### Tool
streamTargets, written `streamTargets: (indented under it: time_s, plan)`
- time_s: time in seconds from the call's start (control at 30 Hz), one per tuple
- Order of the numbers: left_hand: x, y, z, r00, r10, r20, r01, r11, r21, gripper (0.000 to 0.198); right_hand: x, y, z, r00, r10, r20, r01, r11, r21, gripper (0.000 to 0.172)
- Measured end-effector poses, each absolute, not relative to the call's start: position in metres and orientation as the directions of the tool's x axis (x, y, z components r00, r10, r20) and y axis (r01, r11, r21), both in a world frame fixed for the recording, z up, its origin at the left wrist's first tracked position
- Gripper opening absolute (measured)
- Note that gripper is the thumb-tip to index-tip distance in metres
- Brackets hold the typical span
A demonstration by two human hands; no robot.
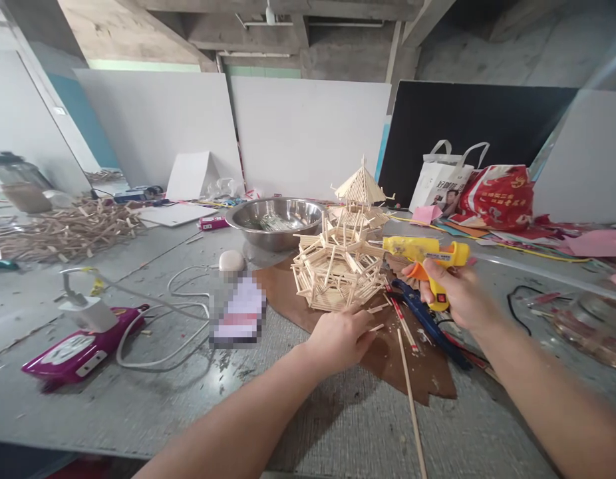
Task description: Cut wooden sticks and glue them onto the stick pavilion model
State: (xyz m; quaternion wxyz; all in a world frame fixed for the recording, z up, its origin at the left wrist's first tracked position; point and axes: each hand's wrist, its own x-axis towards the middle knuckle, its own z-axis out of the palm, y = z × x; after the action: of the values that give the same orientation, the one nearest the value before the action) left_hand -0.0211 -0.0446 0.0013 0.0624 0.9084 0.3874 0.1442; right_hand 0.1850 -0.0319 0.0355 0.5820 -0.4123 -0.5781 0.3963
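A model building of thin wooden sticks (340,266) stands on a brown sheet (283,293), with a pointed stick roof (362,186) just behind it. At the model's near lower edge is my left hand (338,336), its fingers curled together; what they grip is hidden. A short stick end (376,328) shows beside its thumb. My right hand (452,293) is wrapped round a yellow hot glue gun (422,249) with an orange trigger. The gun's nozzle points left, close to the model's upper right side. Below it lie blue-handled pliers or cutters (428,322).
A steel bowl (275,223) stands behind the model. To the left are a purple power strip (88,346) with a white plug, a looping white cable (161,362) and a stick pile (78,229). A long stick (412,399) lies in front. Bags (497,196) stand back right.
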Motion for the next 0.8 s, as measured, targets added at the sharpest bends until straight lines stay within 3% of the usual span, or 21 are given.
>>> streamTargets:
  time_s: [0.43,0.8]
  plan:
    - [-0.014,-0.046,-0.002,0.624,0.737,0.261,0.72,-0.672,0.173,0.031,0.19,-0.037,0.015,0.053,0.946,0.32,0.017,0.32,-0.947,0.028]
    - [-0.014,-0.044,0.0,0.575,0.795,0.195,0.785,-0.603,0.141,0.036,0.19,-0.034,0.007,0.051,0.958,0.283,-0.03,0.285,-0.958,0.023]
